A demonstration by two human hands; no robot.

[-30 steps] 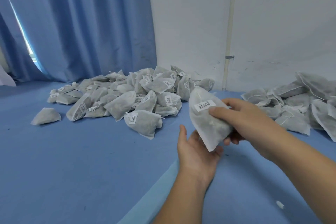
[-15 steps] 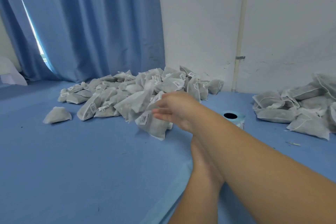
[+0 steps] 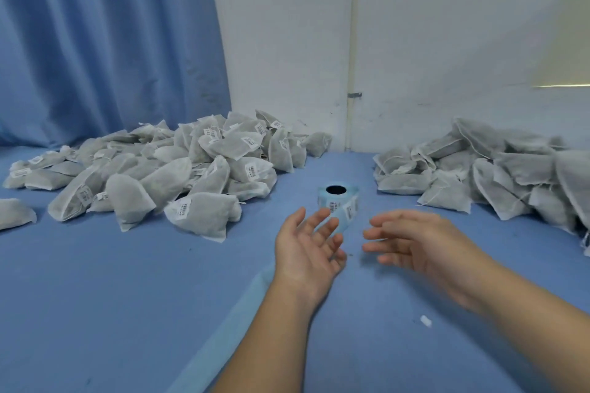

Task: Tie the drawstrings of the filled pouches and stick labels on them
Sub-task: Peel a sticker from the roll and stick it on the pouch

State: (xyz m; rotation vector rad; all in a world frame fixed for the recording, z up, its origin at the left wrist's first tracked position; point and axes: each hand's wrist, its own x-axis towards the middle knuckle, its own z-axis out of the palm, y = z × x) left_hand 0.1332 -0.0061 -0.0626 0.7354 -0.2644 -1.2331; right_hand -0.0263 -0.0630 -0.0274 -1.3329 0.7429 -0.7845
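At the far left, a blue curtain (image 3: 105,41) hangs behind the blue bench (image 3: 127,297). In front of it spreads the labelled pile (image 3: 178,169): filled pouches with barcode stickers showing on many of them, the nearest one lying just at the pile's front edge.

Moving right, the left hand (image 3: 308,252) hovers above the bench, palm turned up, fingers spread apart and holding nothing. Just beyond its fingertips stands the label roll (image 3: 339,201), upright on the bench with its dark core hole facing up and a loose strip of labels trailing down toward the hands.

Next comes the right hand (image 3: 415,242), blurred, fingers loosely apart and also empty, palm turned inward toward the left hand. A small white scrap (image 3: 425,321) lies on the bench nearer the body.

At the far right, against the white wall (image 3: 447,41), sits the unlabelled pile (image 3: 479,175), pouches with loose strings and no stickers visible.

The next pouch probably comes from that right-hand pile. It lies to the right and ahead of both hands, well apart from them, and the right hand is clearly the nearer one. The pouches there lie at mixed angles, so no single long axis can be read.
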